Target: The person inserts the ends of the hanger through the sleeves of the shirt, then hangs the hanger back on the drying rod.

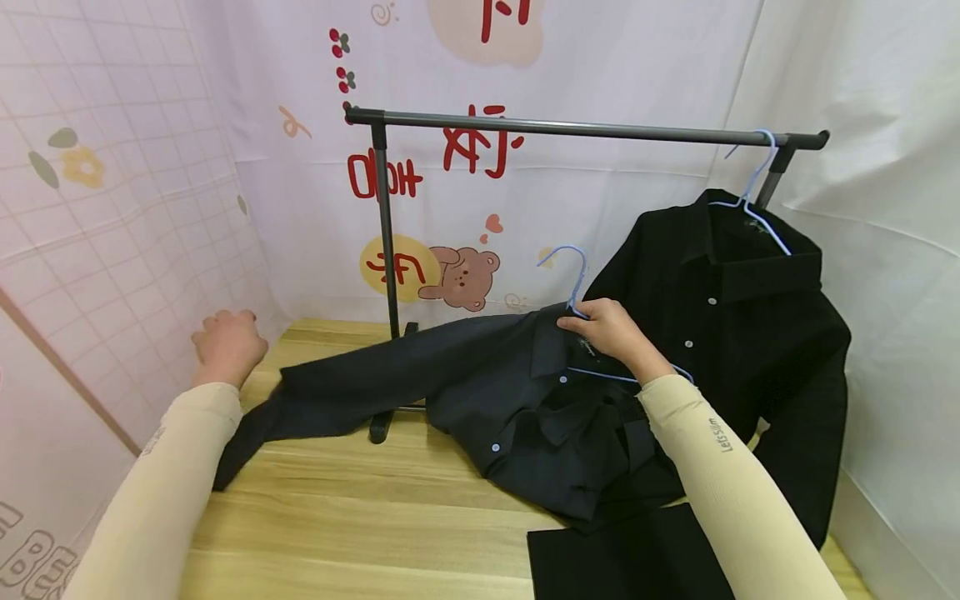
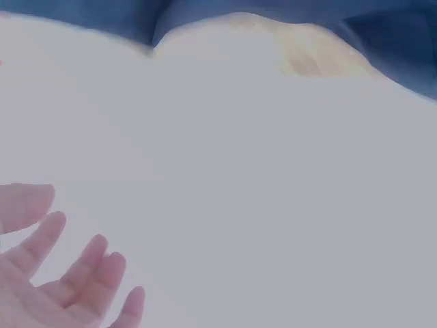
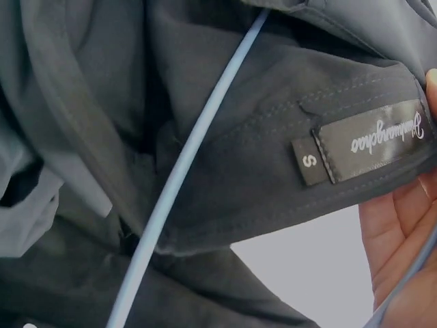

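A black button-up shirt [image 1: 480, 383] is held up at its collar by my right hand [image 1: 611, 335]. The thumb and fingers pinch the collar together with the neck of a light blue wire hanger [image 1: 581, 279], whose hook sticks up above. In the right wrist view, the collar label [image 3: 372, 140] and the hanger's bar [image 3: 184, 160] show inside the shirt. One sleeve [image 1: 352, 387] stretches out leftward over the table. My left hand [image 1: 227, 346] is beyond that sleeve's end, holding nothing; its fingers [image 2: 89, 283] are loosely spread in the left wrist view.
A dark metal clothes rack [image 1: 562, 127] stands on the wooden table [image 1: 360, 517]. From its right end a second black shirt [image 1: 750, 333] hangs on another blue hanger [image 1: 753, 183]. A flat black piece [image 1: 622, 558] lies at the front. Printed white cloth [image 1: 300, 217] encloses the back and sides.
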A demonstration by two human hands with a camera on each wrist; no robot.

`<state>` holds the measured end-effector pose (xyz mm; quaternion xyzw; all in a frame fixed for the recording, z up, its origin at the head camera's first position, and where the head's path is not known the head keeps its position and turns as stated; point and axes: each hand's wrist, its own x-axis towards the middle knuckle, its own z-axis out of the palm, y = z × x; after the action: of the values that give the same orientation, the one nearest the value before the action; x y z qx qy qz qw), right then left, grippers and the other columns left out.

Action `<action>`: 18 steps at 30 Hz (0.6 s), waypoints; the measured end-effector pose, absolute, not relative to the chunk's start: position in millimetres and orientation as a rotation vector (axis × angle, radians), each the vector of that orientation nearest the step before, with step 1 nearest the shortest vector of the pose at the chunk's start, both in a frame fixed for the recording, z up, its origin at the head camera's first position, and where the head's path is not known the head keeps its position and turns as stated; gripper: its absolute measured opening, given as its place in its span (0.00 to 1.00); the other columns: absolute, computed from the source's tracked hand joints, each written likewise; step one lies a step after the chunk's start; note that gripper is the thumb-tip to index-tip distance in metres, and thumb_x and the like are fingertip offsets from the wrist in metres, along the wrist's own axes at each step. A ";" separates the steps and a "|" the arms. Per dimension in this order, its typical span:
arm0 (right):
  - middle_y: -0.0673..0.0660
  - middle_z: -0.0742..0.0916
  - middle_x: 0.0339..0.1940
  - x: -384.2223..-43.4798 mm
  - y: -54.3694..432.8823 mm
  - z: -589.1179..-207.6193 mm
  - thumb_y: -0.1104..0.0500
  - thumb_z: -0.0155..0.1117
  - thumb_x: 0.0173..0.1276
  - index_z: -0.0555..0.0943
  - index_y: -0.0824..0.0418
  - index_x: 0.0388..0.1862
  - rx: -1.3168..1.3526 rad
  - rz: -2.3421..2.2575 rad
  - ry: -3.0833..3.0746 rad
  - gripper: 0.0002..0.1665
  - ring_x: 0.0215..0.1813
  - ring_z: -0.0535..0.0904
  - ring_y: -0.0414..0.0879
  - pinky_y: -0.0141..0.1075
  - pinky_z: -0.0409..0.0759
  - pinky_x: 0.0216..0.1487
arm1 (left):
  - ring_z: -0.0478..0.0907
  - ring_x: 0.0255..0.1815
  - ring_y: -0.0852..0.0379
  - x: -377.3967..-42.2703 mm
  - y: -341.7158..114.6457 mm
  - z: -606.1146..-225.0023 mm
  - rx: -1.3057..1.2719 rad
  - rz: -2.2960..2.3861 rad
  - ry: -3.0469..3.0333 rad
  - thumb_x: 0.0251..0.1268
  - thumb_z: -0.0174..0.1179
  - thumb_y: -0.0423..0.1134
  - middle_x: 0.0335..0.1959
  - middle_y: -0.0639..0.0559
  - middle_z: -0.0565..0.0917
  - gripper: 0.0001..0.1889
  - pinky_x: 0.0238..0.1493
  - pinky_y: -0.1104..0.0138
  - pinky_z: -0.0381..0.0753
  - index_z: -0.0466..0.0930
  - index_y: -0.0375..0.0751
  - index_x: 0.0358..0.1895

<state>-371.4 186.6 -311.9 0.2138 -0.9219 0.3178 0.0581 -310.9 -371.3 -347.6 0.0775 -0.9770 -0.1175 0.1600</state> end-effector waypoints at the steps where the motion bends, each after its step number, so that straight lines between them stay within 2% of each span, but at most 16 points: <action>1: 0.49 0.66 0.14 -370.7 182.9 -312.0 0.50 0.65 0.72 0.68 0.57 0.17 0.663 0.956 -2.793 0.26 0.21 0.68 0.48 0.38 0.67 0.26 | 0.66 0.48 0.18 -314.7 -360.9 -350.6 0.172 -0.335 -2.772 0.63 0.44 0.29 0.46 0.18 0.71 0.19 0.44 0.30 0.66 0.75 0.22 0.52; 5: 0.50 0.65 0.13 -369.6 172.0 -312.6 0.50 0.65 0.71 0.63 0.55 0.16 0.693 0.940 -2.781 0.28 0.19 0.66 0.48 0.38 0.65 0.24 | 0.71 0.53 0.26 -332.5 -305.6 -352.3 -0.060 -0.413 -2.700 0.72 0.51 0.35 0.53 0.28 0.78 0.16 0.50 0.36 0.69 0.79 0.30 0.56; 9: 0.50 0.64 0.13 -369.4 164.1 -312.9 0.50 0.65 0.71 0.63 0.55 0.15 0.699 0.946 -2.780 0.29 0.19 0.66 0.48 0.38 0.65 0.24 | 0.75 0.56 0.35 -347.5 -240.3 -348.1 -0.287 -0.575 -2.674 0.72 0.59 0.43 0.54 0.35 0.81 0.19 0.57 0.43 0.70 0.80 0.34 0.57; 13: 0.51 0.65 0.13 -367.5 153.3 -312.6 0.49 0.66 0.71 0.64 0.56 0.16 0.709 0.968 -2.792 0.28 0.19 0.66 0.48 0.38 0.65 0.24 | 0.73 0.62 0.42 -349.7 -178.1 -340.9 -0.485 -0.811 -2.687 0.72 0.59 0.50 0.60 0.41 0.79 0.25 0.64 0.49 0.69 0.76 0.37 0.64; 18: 0.50 0.65 0.15 -364.6 136.1 -312.9 0.49 0.66 0.71 0.70 0.56 0.18 0.785 0.895 -2.766 0.24 0.21 0.66 0.47 0.38 0.65 0.26 | 0.70 0.67 0.46 -342.4 -117.3 -338.0 -0.653 -1.042 -2.667 0.72 0.58 0.55 0.65 0.45 0.76 0.30 0.67 0.50 0.67 0.68 0.44 0.72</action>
<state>-364.6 136.1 -312.9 0.2601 -0.9166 0.2966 0.0651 -342.4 -117.3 -338.0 -0.2211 -0.9034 -0.3529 0.1023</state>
